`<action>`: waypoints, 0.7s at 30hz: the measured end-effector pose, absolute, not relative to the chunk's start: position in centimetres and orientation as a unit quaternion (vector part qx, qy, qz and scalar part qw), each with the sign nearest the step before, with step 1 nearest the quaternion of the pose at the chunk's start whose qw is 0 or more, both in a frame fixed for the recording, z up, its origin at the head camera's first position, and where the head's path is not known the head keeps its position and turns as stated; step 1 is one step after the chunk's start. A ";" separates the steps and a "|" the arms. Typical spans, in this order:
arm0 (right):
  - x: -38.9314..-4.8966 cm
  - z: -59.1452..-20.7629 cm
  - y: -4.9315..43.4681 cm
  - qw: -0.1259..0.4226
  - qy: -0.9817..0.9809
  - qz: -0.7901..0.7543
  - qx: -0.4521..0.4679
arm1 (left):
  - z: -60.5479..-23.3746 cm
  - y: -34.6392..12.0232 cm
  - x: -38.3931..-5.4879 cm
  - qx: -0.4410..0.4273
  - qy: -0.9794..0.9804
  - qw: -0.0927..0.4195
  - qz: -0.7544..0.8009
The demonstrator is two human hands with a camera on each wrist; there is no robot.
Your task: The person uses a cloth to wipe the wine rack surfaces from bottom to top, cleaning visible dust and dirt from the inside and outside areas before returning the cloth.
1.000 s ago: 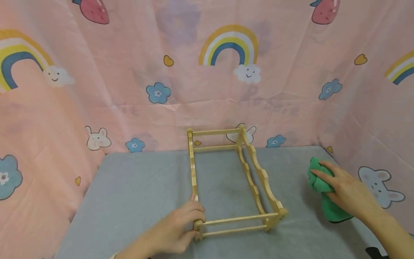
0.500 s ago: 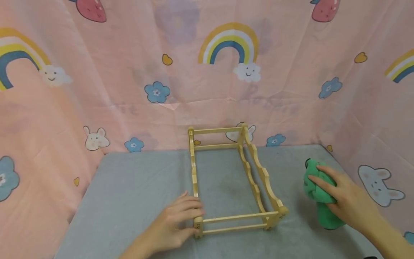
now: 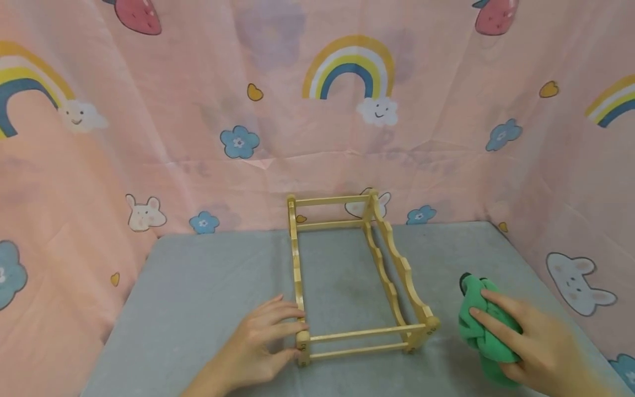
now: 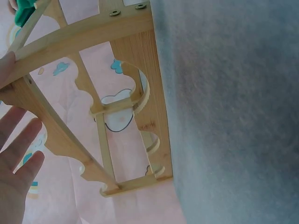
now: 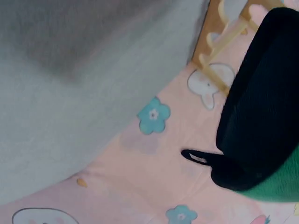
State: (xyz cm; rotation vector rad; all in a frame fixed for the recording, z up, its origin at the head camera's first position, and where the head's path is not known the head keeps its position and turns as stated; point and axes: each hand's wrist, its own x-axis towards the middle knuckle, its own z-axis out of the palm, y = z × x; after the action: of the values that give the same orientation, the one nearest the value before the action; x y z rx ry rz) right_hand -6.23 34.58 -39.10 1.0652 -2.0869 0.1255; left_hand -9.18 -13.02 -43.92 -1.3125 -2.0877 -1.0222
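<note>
A pale wooden rack point(image 3: 407, 273) with scalloped side rails stands on the grey cloth-covered table, its long sides running away from me. At its near left corner my left hand point(image 3: 255, 342) has its fingers lightly extended over the side rail and its thumb by the corner post. Seen from the left wrist, those fingers point(image 4: 30, 168) are spread and fairly straight beside the scalloped wood. Right of the rack, my right hand point(image 3: 541, 344) grips a bunched green cloth item point(image 3: 488, 331) with black trim. The right wrist view shows its black part point(image 5: 261, 102) with a small loop.
Grey cloth point(image 3: 208, 286) covers the table. A pink printed curtain point(image 3: 198, 182) hangs at the back and both sides, close behind the rack's far end. The rack also appears at the top of the right wrist view.
My right hand has brought the green cloth item nearer to me and slightly left. My left hand's fingers have loosened from the rack's corner. The rack has stayed put.
</note>
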 end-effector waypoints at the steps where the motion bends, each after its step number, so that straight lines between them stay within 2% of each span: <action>1: -6.0 -39.2 34.2 0.397 -0.808 0.053 0.433 | -43.9 -13.0 -9.2 -0.479 -0.759 0.238 -0.370; 6: -4.3 -39.6 31.5 0.431 -0.760 0.072 0.480 | -44.0 -12.8 -9.0 -0.480 -0.759 0.246 -0.364; 9: -3.9 -40.6 30.5 0.431 -0.739 0.061 0.513 | -43.9 -12.8 -8.8 -0.477 -0.762 0.247 -0.361; 15: -3.3 -43.5 30.3 0.338 -0.761 0.036 0.553 | -43.9 -12.8 -8.7 -0.477 -0.763 0.253 -0.356; 21: -3.8 -44.8 29.7 0.287 -0.769 -0.012 0.570 | -43.9 -12.7 -8.8 -0.478 -0.761 0.254 -0.357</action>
State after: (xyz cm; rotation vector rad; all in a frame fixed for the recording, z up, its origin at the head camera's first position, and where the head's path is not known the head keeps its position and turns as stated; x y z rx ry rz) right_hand -3.84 29.71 -44.82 1.5236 -2.0552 -0.0322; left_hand -8.76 -12.72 -43.89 -1.2977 -2.0684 -0.9702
